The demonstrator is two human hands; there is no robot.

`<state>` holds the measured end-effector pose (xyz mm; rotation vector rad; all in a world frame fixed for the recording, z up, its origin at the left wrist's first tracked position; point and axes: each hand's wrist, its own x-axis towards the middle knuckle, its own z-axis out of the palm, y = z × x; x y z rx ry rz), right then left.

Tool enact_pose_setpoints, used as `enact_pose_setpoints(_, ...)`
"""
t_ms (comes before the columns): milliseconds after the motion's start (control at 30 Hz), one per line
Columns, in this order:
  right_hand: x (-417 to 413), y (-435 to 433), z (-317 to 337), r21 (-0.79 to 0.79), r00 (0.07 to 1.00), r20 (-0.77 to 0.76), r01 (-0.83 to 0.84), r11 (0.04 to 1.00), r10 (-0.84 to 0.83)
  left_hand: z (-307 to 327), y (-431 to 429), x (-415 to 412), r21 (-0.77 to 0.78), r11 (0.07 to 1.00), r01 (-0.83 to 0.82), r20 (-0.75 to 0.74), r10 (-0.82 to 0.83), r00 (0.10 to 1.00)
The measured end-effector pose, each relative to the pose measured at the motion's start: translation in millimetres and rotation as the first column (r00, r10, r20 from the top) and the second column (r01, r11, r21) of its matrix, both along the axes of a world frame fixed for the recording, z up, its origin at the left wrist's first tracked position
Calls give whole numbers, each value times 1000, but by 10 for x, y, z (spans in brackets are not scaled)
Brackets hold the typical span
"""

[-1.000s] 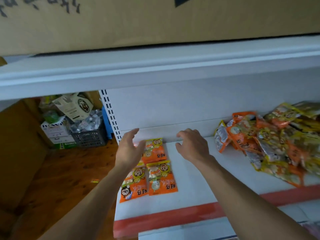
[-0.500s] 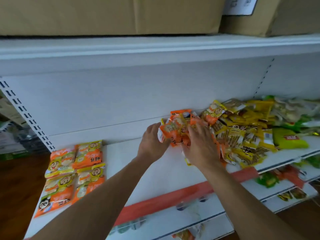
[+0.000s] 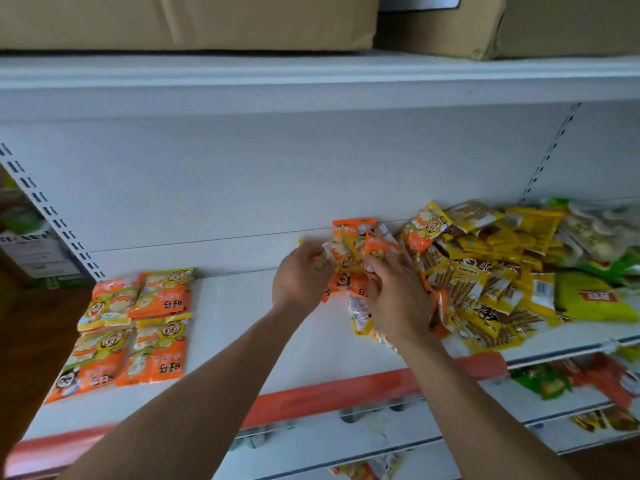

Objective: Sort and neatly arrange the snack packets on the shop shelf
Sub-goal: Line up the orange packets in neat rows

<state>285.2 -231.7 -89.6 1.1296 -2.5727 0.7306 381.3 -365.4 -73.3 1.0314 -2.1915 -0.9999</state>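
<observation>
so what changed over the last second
Both hands moved right, away from the laid-out orange packets to the mixed pile. The left hand and right hand now grip a bunch of orange packets at the pile's left edge. The laid-out packets stayed flat on the shelf, at its left end.

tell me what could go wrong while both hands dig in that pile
The left hand and right hand hold several orange packets at once; one could slip from the grip. The loose yellow packets lie close to the shelf edge, so pulling more out may drag some over it.
</observation>
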Motion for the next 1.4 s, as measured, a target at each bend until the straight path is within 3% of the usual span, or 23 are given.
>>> enact_pose_setpoints(67,41,-3,61,-154,1000,-31,-7,988,2,9,-5,58,198,980,-26,-122,52,991)
enact_pose_setpoints(167,145,-23,180,-338,999,-24,-32,941,25,7,-44,211,476,879,-14,-296,175,939)
enact_pose_setpoints(300,452,-163,326,-504,993,-50,-118,856,107,11,-172,524,627,778,32,-422,305,854)
enact_pose_setpoints(367,642,-289,322,-542,988,30,-109,833,149,35,-254,704,677,734,63,-477,372,796)
enact_pose_setpoints(467,867,-521,254,-580,897,327,-58,812,298,71,-357,982,693,715,92,-486,369,792)
enact_pose_setpoints(533,1011,-672,190,-590,828,436,-33,807,353,92,-392,1174,707,698,116,-468,339,816)
enact_pose_setpoints(667,1451,-964,72,-646,749,419,-151,748,514,86,-479,1568,694,713,104,-440,305,845)
enact_pose_setpoints(767,1805,-1167,1,-674,685,337,-303,674,646,64,-586,1896,655,756,-14,-420,379,824)
enact_pose_setpoints(900,2186,-1327,-41,-693,553,457,-270,669,697,3,-794,2359,543,816,-199,-339,430,837)
enact_pose_setpoints(1000,2314,-1377,-107,-658,619,453,-254,709,642,-84,-953,2715,451,837,-308,-280,461,842)
enact_pose_setpoints(1167,2490,-1434,-297,-436,787,205,-458,774,581,-286,-1152,3107,426,807,-409,-164,514,842)
enact_pose_setpoints(1300,2623,-1467,-481,-236,810,153,-527,817,567,-472,-1261,3197,418,818,-395,-32,448,894)
enact_pose_setpoints(1400,2680,-1458,-572,-76,816,147,-554,829,559,-582,-1356,3187,289,872,-395,72,392,917)
